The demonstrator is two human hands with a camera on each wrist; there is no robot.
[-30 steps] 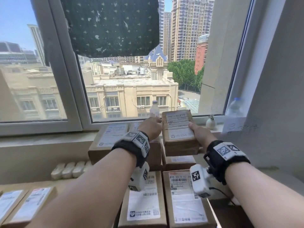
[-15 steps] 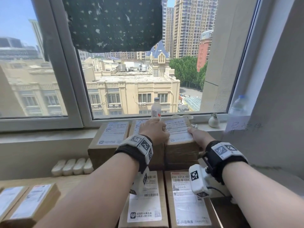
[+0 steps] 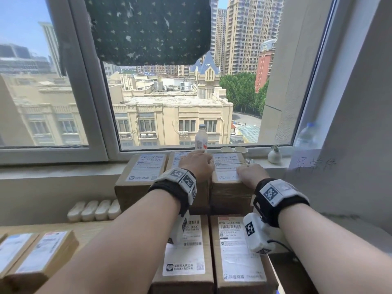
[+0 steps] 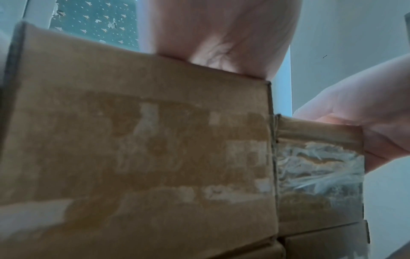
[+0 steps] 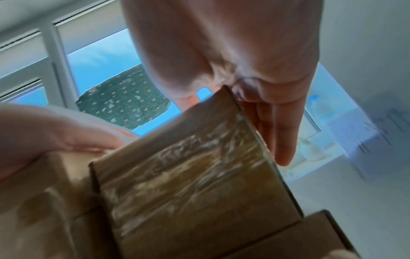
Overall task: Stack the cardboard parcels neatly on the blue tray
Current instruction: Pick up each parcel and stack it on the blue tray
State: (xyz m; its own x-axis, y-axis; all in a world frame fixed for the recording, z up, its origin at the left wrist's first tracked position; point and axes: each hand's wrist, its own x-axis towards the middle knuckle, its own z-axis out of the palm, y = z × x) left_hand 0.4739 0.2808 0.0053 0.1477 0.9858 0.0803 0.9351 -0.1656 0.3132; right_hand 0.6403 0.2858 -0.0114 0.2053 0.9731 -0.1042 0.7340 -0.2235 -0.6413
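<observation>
Resting palm-down at the centre of the head view: left hand (image 3: 197, 164) on the top of the middle parcel (image 3: 188, 194) of the back row, fingers reaching toward the seam with the right-hand parcel (image 3: 228, 168). Showing from the left wrist view as a palm (image 4: 224, 38) lying over the parcel's top edge; fingers themselves hidden, so cannot tell whether spread or together.

Sitting just right of centre: right hand (image 3: 251, 174) at the near right corner of the right-hand parcel. Hanging straight and close together down the parcel's right side in the right wrist view: fingers (image 5: 284, 133), with the thumb side lying over the top edge.

Standing side by side against the window ledge, tops nearly level: 3 parcels, the left one (image 3: 144, 172) untouched. Lying lower and nearer, at bottom centre: 2 flat parcels (image 3: 186, 257) with white labels up. Lying at lower left on a wooden surface: 2 more parcels (image 3: 40, 255).

Standing on the ledge behind the stack: a bottle (image 3: 200, 139), 2 paper cups (image 3: 234, 150) and a small white vase (image 3: 274, 155).

Blue tray not visible in any view.
</observation>
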